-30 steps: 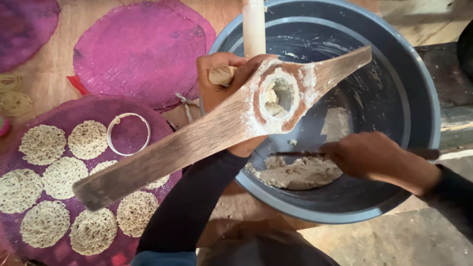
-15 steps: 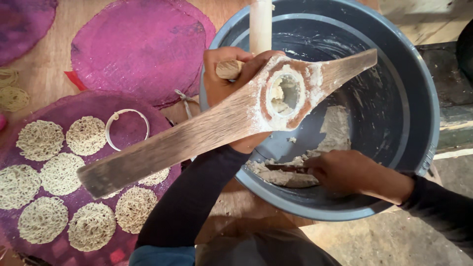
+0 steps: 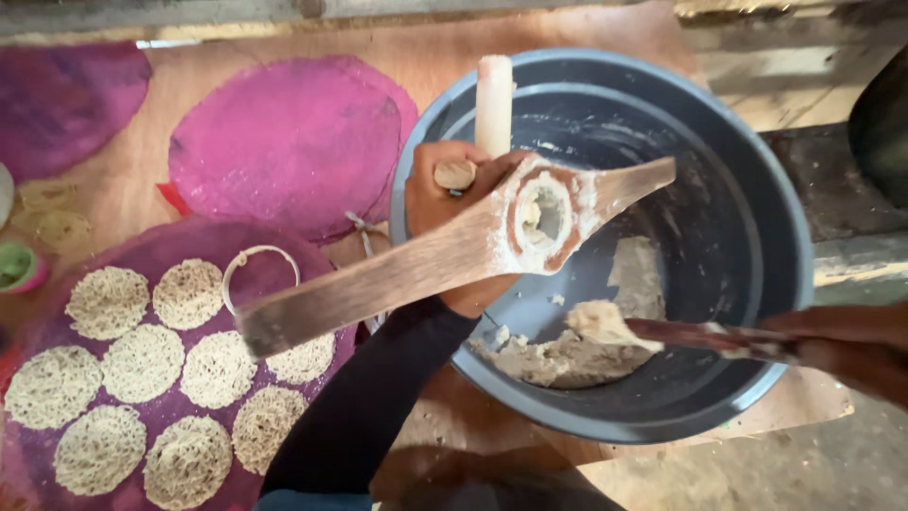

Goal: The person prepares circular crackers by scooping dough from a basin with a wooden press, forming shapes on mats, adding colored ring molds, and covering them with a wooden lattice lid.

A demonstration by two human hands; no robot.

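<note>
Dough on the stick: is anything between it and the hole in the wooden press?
Nothing visible. The dough sits on the stick's tip in the right hand, below the press's open hole, only open air inside the bowl between. The left hand grips the press beside the hole.

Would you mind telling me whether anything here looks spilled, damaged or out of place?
Nothing looks spilled. Dough stays inside the grey basin. The wooden press in the left hand is smeared with dough around its hole, and a loose ring lies among the lacy discs.
</note>
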